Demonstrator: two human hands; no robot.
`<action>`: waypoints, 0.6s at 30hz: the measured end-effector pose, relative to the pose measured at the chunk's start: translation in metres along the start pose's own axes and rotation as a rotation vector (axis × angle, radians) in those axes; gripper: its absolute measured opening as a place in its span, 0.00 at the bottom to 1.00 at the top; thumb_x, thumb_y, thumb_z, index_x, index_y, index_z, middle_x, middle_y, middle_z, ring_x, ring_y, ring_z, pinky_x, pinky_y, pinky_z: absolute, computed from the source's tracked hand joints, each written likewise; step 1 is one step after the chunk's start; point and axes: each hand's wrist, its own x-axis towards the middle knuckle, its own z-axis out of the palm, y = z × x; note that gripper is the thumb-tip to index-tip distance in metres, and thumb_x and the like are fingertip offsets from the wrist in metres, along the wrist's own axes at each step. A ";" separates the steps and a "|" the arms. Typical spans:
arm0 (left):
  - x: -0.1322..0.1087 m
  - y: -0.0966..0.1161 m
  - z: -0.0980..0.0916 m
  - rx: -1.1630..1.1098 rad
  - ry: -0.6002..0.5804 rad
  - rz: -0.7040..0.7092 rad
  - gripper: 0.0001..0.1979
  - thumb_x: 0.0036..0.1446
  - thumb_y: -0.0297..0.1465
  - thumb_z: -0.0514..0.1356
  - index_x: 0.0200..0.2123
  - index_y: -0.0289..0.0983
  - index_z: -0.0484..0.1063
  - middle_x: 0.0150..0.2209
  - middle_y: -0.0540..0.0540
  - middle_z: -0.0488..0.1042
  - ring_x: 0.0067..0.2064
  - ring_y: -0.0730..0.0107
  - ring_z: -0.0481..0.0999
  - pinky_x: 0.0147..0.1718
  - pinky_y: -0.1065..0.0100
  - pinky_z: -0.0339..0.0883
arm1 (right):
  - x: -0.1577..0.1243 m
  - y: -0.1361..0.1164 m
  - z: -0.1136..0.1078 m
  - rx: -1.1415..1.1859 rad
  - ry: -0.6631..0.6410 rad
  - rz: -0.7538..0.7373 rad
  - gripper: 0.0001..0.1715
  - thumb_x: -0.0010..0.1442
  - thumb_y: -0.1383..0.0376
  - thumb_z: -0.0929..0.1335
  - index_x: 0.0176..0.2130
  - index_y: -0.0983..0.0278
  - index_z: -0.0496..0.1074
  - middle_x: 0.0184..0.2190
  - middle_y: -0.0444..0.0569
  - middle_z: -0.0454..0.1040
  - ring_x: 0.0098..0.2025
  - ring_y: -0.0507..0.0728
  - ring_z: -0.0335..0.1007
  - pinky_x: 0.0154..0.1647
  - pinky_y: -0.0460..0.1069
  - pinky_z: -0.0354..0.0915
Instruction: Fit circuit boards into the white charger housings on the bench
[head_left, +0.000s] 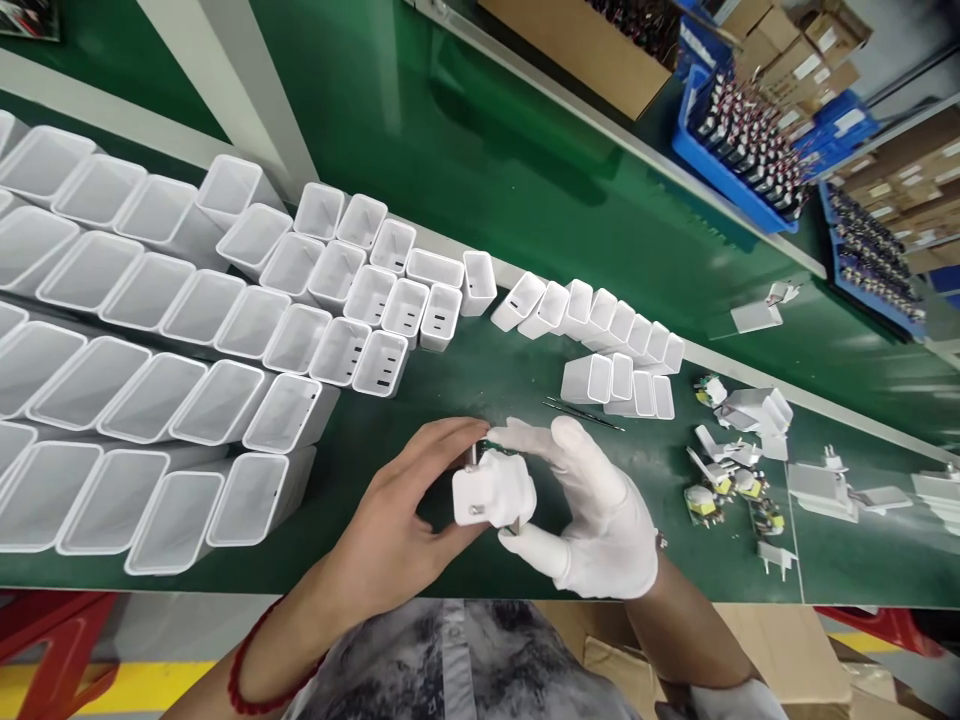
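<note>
Just above the table's front edge, both hands hold a white plug piece (495, 488) with metal pins. My left hand (386, 530), bare, has its fingers and thumb closed at the piece's left side. From the right, my right hand (600, 525), in a white glove, grips it between fingertips and thumb. A bit of green, perhaps a circuit board, shows behind the piece; the rest is hidden by the fingers. Ahead of the hands, a thin dark tool like tweezers (585, 413) lies on the green tabletop (480, 375).
Rows of open white plastic housings (214, 400) fill the left side. Smaller white housings (611, 325) line the back ledge. Circuit boards with yellow parts (705, 505) and white casing pieces (821, 490) lie at right. A blue tray (690, 145) of components sits on the upper shelf.
</note>
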 end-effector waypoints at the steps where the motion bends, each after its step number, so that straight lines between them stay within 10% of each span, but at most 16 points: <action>1: 0.000 0.000 0.000 0.004 0.000 0.010 0.28 0.56 0.28 0.65 0.60 0.45 0.64 0.59 0.43 0.69 0.58 0.60 0.72 0.52 0.64 0.73 | 0.000 0.000 0.000 -0.007 0.006 -0.032 0.56 0.57 0.73 0.72 0.70 0.48 0.41 0.62 0.50 0.67 0.61 0.61 0.67 0.64 0.63 0.62; 18: -0.004 0.003 -0.001 0.059 -0.003 0.066 0.29 0.55 0.26 0.64 0.59 0.44 0.65 0.57 0.43 0.70 0.59 0.61 0.71 0.54 0.67 0.71 | -0.003 -0.008 0.000 -0.117 0.037 -0.094 0.54 0.57 0.74 0.71 0.70 0.54 0.43 0.60 0.53 0.69 0.61 0.59 0.68 0.64 0.59 0.63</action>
